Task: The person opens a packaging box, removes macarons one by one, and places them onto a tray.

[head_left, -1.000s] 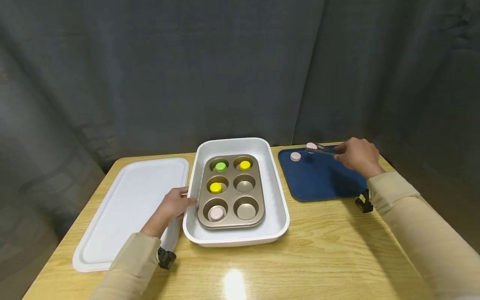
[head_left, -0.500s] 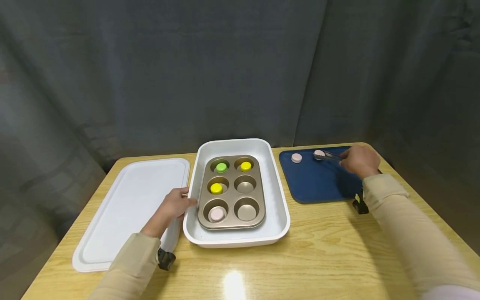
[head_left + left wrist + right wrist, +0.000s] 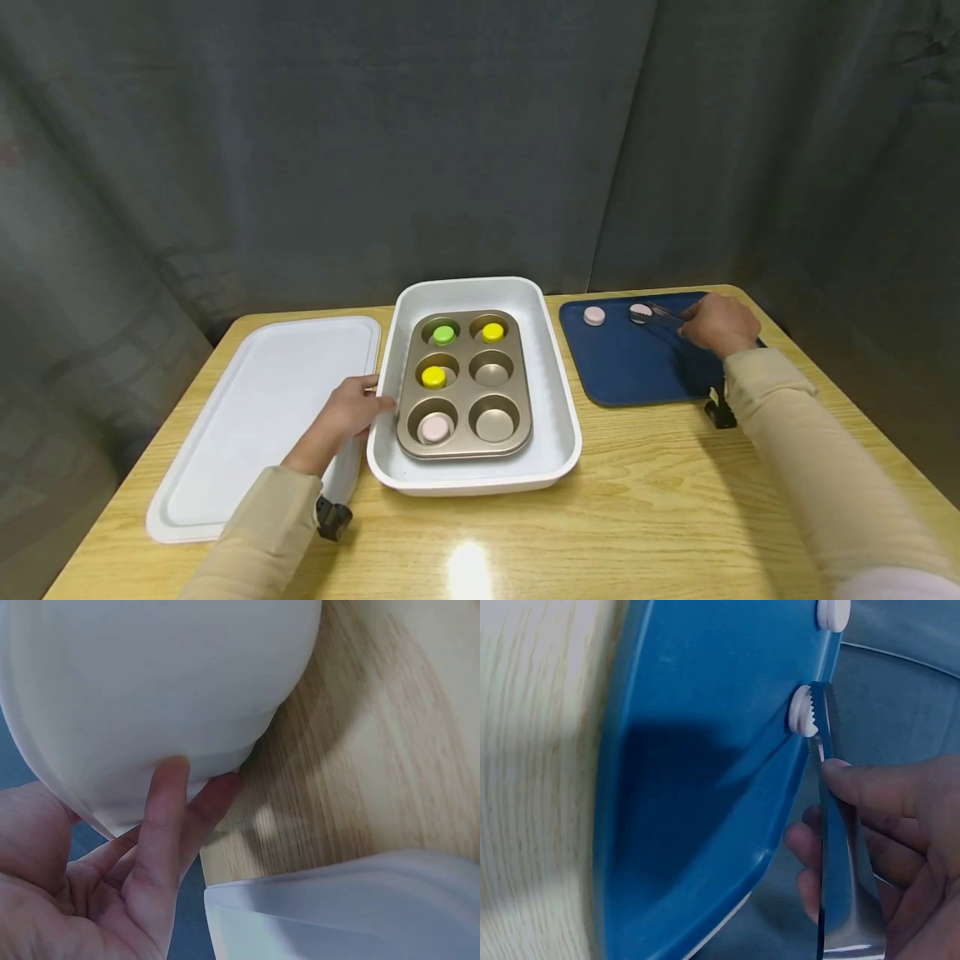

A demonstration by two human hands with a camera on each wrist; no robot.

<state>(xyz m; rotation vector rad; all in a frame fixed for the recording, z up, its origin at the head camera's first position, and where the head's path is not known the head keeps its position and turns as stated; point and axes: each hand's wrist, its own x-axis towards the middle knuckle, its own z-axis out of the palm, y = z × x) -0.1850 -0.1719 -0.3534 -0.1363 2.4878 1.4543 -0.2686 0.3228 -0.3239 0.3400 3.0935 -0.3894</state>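
Observation:
My right hand (image 3: 722, 323) holds metal tongs (image 3: 841, 862) with thumb and fingers along the arms. Their serrated tips stand on either side of a pale pink macaron (image 3: 800, 711), low at the far edge of the blue tray (image 3: 637, 367). Left of it lies a second pink macaron (image 3: 594, 316). My left hand (image 3: 348, 410) grips the left rim of a deep white tub (image 3: 472, 486), thumb over the rim, fingers against the outer wall. Inside the tub sits a muffin pan (image 3: 462, 400). Its cups hold a green macaron (image 3: 443, 335), yellow macarons (image 3: 433, 377) and a pink macaron (image 3: 434, 429).
A white tray (image 3: 262, 417) lies on the left of the wooden table (image 3: 637, 500), partly under my left forearm. Dark grey curtain (image 3: 450, 150) hangs close behind the table's back edge. The blue tray reaches near the table's right side.
My right hand has moved right and lowered the pink macaron from above the blue tray's back edge down to the tray. The tongs' tips now look further apart. My left hand stays put.

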